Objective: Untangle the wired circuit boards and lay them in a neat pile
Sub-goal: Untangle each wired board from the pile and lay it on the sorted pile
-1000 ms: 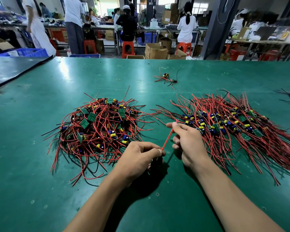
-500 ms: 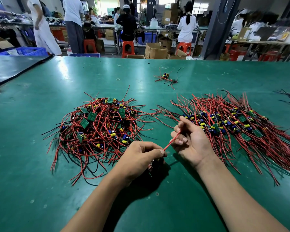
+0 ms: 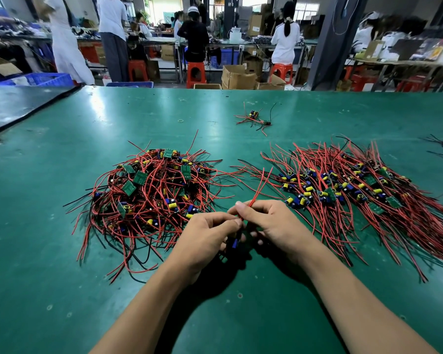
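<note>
Green table [image 3: 49, 200] | red stools [image 3: 196, 72] behind | left hand [image 3: 202, 236], right hand [image 3: 274, 226]: fingers [image 3: 241, 207] pinch red wire [image 3: 256, 191]

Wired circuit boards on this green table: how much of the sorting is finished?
Done: the right-hand pile of red-wired green boards lies combed, wires roughly parallel. In hand: the left hand and right hand pinch the red leads of one small wired board. Left: the tangled heap of red-and-black-wired boards, similar in size, plus a stray wired cluster farther back. Roughly halfway, I'd guess.
</note>
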A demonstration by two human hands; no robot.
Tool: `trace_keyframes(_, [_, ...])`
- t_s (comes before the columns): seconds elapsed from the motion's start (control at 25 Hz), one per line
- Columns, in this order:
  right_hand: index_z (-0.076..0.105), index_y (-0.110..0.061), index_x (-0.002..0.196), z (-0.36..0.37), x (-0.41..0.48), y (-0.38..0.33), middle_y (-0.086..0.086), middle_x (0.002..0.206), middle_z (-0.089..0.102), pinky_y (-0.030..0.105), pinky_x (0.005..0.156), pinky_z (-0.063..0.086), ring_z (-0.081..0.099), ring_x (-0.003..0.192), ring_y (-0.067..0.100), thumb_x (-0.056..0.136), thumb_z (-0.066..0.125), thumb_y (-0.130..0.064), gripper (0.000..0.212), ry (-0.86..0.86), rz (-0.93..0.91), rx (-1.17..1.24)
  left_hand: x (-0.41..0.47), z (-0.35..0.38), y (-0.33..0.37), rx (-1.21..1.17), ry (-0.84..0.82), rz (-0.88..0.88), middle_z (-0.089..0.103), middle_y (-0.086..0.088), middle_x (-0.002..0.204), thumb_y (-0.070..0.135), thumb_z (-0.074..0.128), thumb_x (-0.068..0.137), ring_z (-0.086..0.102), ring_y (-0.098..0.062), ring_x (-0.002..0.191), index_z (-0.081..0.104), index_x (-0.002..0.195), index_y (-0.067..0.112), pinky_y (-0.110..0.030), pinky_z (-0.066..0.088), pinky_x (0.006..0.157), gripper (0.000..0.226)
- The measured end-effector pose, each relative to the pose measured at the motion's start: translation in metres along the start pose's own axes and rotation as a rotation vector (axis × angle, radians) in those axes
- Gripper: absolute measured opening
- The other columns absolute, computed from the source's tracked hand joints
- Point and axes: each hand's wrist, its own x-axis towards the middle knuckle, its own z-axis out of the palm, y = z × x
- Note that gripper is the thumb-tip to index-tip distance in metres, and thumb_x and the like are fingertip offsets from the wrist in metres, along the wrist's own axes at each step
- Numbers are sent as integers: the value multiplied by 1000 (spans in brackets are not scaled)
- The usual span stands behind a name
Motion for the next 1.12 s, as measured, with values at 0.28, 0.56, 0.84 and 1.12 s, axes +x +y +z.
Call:
trace_keyframes(0.28, [77, -15, 80, -9, 18, 2, -5, 61, 56, 16, 37, 23, 32, 40, 6, 93, 68, -30, 21, 380, -136, 183, -3, -1, 3, 55, -123, -28, 72, -10, 70, 14, 67, 89, 55, -23, 66, 77, 77, 14, -30, 40, 61, 16])
trace_keyframes(0.56, [71, -19, 72, -22, 22, 5, -14, 58, 63, 13, 58, 41, 52, 53, -1, 83, 81, -20, 14, 694, -376, -25, -6, 0, 7, 63, -166, -46, 71, -11, 69, 12, 65, 90, 56, -17, 52, 74, 80, 9, -25, 43, 55, 14])
trace_keyframes(0.84, [60, -18, 65, -30, 19, 10, -4, 65, 58, 20, 59, 37, 48, 57, 7, 83, 79, -40, 34, 817, -547, -400, -6, -2, 7, 11, -126, -68, 69, -12, 67, 10, 63, 91, 58, -20, 51, 71, 74, 12, -22, 45, 46, 19])
trace_keyframes(1.12, [66, -21, 74, -23, 17, 6, -9, 71, 64, 15, 65, 40, 53, 63, 1, 83, 69, -56, 37, 773, -464, -327, -5, -1, 9, -35, -44, -77, 69, -13, 67, 9, 62, 91, 60, -20, 49, 69, 83, 5, -21, 46, 45, 11])
